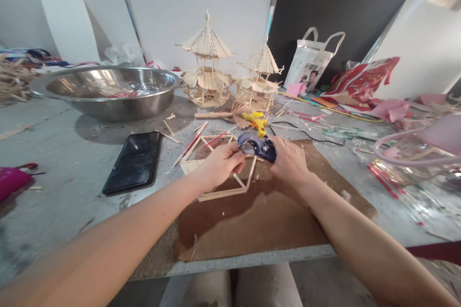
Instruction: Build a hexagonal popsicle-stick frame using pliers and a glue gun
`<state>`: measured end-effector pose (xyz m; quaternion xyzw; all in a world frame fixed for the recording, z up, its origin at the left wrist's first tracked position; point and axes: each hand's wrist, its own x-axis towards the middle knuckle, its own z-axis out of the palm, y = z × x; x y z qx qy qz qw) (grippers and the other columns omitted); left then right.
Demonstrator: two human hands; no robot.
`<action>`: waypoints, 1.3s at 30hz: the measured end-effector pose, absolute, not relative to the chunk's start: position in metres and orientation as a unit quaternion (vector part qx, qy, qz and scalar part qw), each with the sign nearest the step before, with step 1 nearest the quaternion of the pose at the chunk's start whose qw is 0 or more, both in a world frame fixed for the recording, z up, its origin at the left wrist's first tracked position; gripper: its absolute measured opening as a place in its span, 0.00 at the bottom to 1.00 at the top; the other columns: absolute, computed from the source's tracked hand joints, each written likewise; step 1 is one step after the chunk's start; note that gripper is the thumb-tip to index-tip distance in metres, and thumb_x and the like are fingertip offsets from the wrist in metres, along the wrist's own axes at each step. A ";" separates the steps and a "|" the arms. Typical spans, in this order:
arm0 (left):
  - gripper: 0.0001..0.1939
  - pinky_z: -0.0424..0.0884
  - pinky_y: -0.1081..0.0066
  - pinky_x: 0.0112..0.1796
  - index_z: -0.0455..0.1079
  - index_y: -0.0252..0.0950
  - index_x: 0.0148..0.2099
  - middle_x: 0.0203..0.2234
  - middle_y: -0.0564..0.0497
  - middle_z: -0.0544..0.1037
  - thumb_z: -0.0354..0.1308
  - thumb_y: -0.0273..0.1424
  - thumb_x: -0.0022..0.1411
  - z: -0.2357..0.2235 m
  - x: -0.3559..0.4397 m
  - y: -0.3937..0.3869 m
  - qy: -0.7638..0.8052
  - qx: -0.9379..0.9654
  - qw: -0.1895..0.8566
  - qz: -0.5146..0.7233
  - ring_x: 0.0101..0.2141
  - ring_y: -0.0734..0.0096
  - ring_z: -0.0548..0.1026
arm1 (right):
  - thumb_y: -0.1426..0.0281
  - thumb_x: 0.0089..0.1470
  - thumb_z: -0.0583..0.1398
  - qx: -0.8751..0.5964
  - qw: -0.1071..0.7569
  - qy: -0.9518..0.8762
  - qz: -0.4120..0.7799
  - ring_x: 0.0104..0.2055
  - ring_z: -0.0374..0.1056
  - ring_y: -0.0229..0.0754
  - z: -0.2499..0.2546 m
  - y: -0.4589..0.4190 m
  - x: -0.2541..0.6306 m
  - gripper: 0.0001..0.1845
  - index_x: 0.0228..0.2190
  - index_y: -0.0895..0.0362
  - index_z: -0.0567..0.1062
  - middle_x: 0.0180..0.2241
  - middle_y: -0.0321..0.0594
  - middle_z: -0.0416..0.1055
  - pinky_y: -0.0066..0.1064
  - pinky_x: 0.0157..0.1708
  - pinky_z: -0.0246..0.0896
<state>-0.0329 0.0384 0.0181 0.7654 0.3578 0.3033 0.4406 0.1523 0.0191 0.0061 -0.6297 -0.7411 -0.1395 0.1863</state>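
My right hand [290,160] is closed round a dark-blue hand tool [267,149] with a curved, hooked end and small metal studs. It looks like a cutter, though its exact kind is unclear. At the hooked end my left hand [222,165] has its thumb and fingers pinched together. Whatever lies between those fingers is too small or hidden to make out. Beneath both hands is a flat polygonal frame [225,195] of pale wooden sticks, partly filled with side-by-side sticks on its left. The frame rests partly on a brown sheet [273,225], and my left hand covers some of it.
Two stick-built pavilions [209,88] stand behind, near a yellow glue gun [257,122] and a folded fan. A black phone [134,160] and a steel basin [118,105] are left. To the right lie a clear container with a pink rim [382,151], red sticks and a white bag [306,62].
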 end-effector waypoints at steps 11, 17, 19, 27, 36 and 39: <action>0.11 0.51 0.77 0.17 0.62 0.35 0.32 0.16 0.57 0.66 0.47 0.38 0.57 0.030 -0.045 0.045 0.367 0.758 0.493 0.217 0.15 0.82 0.57 | 0.67 0.42 0.55 -0.684 0.155 -0.707 -0.093 0.33 0.68 0.48 0.009 0.019 0.149 0.17 0.38 0.55 0.66 0.33 0.42 0.72 0.30 0.25 0.50; 0.10 0.61 0.76 0.27 0.64 0.34 0.36 0.24 0.52 0.75 0.49 0.35 0.54 0.037 -0.056 0.050 0.417 0.800 0.428 0.058 0.24 0.77 0.67 | 0.62 0.44 0.53 -0.736 0.184 -0.645 -0.091 0.33 0.68 0.49 0.009 0.029 0.164 0.17 0.38 0.55 0.65 0.31 0.43 0.72 0.32 0.26 0.51; 0.11 0.61 0.74 0.29 0.67 0.34 0.33 0.27 0.51 0.76 0.51 0.36 0.52 0.037 -0.056 0.051 0.427 0.836 0.345 0.005 0.28 0.74 0.69 | 0.61 0.43 0.53 -0.734 0.185 -0.647 -0.090 0.33 0.68 0.50 0.008 0.031 0.166 0.18 0.38 0.54 0.65 0.33 0.43 0.72 0.32 0.27 0.52; 0.10 0.60 0.75 0.28 0.72 0.36 0.32 0.27 0.52 0.76 0.53 0.33 0.47 0.035 -0.053 0.050 0.410 0.874 0.251 -0.070 0.27 0.73 0.70 | 0.62 0.42 0.54 -0.716 0.193 -0.666 -0.078 0.33 0.67 0.48 0.006 0.029 0.164 0.18 0.37 0.54 0.66 0.31 0.42 0.72 0.31 0.26 0.51; 0.10 0.61 0.76 0.26 0.72 0.34 0.30 0.25 0.51 0.76 0.52 0.30 0.44 0.029 -0.049 0.051 0.393 0.870 0.282 -0.090 0.25 0.74 0.70 | 0.63 0.42 0.55 -0.700 0.210 -0.677 -0.090 0.31 0.67 0.48 0.004 0.028 0.165 0.18 0.38 0.55 0.66 0.30 0.43 0.72 0.31 0.25 0.51; 0.11 0.62 0.76 0.23 0.71 0.34 0.31 0.24 0.51 0.75 0.52 0.30 0.44 0.027 -0.049 0.050 0.406 0.851 0.315 -0.108 0.23 0.75 0.69 | 0.64 0.41 0.55 -0.697 0.213 -0.679 -0.092 0.32 0.67 0.48 0.004 0.028 0.165 0.18 0.37 0.55 0.66 0.31 0.42 0.72 0.31 0.25 0.52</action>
